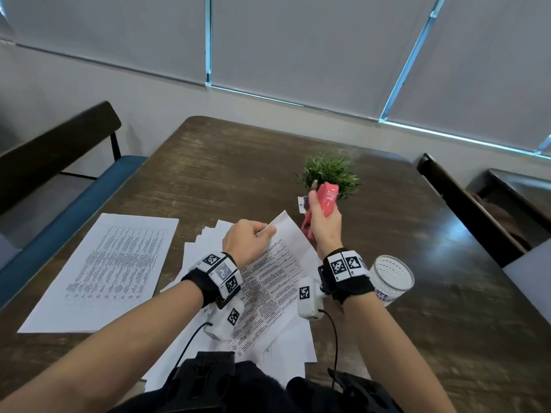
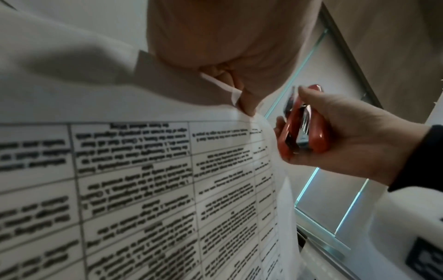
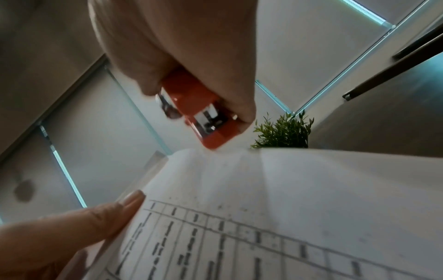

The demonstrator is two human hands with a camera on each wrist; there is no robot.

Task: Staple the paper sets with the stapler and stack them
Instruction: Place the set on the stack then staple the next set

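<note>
My left hand pinches the top edge of a printed paper set and lifts that end off the table. The same printed set fills the left wrist view, its edge held between the fingertips. My right hand grips a pink-red stapler upright in the air, just right of the set's raised corner. The stapler hangs just above the paper's top edge in the right wrist view. Its mouth holds no paper.
A separate printed stack lies at the left of the dark wooden table. Loose sheets fan out under the held set. A small green plant stands behind the stapler, and a clear plastic cup stands by my right wrist.
</note>
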